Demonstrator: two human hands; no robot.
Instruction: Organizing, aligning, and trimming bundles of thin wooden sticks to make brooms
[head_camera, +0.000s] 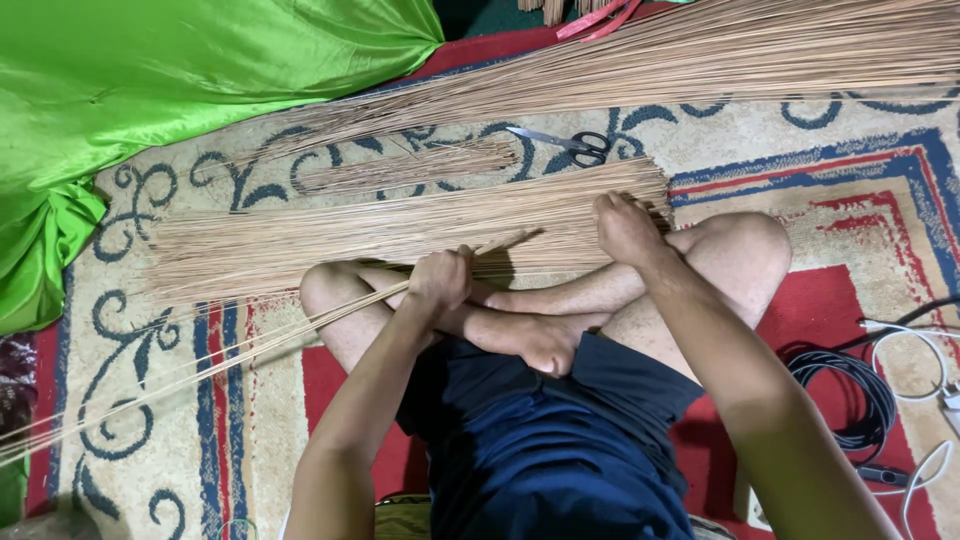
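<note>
I sit cross-legged on a patterned carpet (830, 190). My left hand (440, 280) is closed around a small bunch of long thin tan sticks (200, 365) that trails away to the lower left. My right hand (625, 228) rests fingers-down on the right end of a broad pile of the same sticks (380, 228) lying across the carpet in front of my legs. Whether its fingers pinch any stick is hidden.
A bigger heap of sticks (700, 55) spans the far side, a small bundle (410, 168) between. Black-handled scissors (570, 145) lie beyond the pile. Green satin cloth (150, 80) fills the upper left. Coiled black cable (850, 395) and white cords (915, 370) lie right.
</note>
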